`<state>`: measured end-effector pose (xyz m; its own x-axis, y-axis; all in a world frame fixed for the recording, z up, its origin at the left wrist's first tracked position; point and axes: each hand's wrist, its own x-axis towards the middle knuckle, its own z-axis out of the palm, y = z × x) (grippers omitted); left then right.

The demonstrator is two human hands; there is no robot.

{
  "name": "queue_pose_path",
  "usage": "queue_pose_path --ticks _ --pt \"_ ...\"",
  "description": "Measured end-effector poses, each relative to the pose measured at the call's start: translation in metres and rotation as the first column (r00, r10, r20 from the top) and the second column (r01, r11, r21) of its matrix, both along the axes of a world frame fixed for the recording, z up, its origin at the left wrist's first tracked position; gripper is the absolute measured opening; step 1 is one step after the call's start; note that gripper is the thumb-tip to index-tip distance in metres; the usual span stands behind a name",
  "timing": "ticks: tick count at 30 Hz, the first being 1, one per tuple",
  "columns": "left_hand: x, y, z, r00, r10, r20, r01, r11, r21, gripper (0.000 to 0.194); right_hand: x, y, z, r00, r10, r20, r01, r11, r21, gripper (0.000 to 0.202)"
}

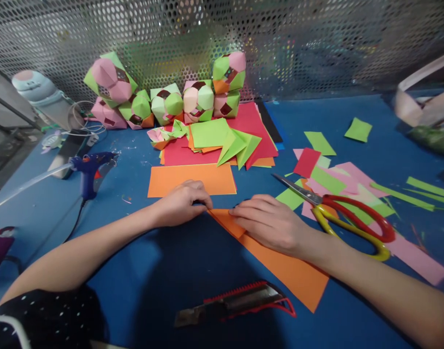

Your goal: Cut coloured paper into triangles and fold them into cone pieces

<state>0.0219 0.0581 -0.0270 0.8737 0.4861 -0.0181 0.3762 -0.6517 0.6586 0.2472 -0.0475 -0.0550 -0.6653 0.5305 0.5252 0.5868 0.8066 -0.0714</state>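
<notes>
Utility knife (249, 298): lay nearest me, long and slim, dark-bodied with red edging, flat on the blue tabletop (123, 264).
Orange strip (285, 264): smooth, stiff-looking paper, slanting across the tabletop under my fingers, its far end folded into a flap, its square near end beyond the knife.
Left hand (180, 204): thumb and fingertip pinched the strip's far corner.
Right hand (276, 225): fingers bunched together over the fold; whether the thumb gripped underneath, I could not tell.
Orange rectangle (191, 179): flat and crisp-edged, just past my left hand.
Scissors (322, 199): pointed metal blades, glossy red and yellow loops, resting over scraps (329, 179) of pink, green and red paper.
Sheet pile (249, 121): red on top, with green pieces over it.
Paper balls (229, 71): faceted, pink, green and orange, with hollow openings.
Glue gun (87, 177): blue plastic, left.
Metal screen (298, 53): punched with round holes, behind everything.
</notes>
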Motion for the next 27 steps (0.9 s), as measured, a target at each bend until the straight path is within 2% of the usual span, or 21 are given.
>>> queue_pose_path --ticks 5,13,27 --pt "0.000 0.000 0.001 1.000 0.000 -0.010 0.000 1.000 0.000 0.013 0.002 -0.003 0.000 0.999 -0.011 0.043 0.008 0.998 0.061 0.017" --pt "0.001 -0.001 0.003 1.000 0.003 -0.029 -0.003 1.000 -0.015 0.014 0.002 -0.007 0.001 0.994 -0.009 0.111 0.003 0.998 0.055 0.016" --pt "0.000 0.001 0.003 0.998 -0.028 -0.055 0.028 1.000 0.009 0.014 0.001 -0.008 0.013 0.974 0.011 0.228 -0.039 0.992 0.116 0.026"
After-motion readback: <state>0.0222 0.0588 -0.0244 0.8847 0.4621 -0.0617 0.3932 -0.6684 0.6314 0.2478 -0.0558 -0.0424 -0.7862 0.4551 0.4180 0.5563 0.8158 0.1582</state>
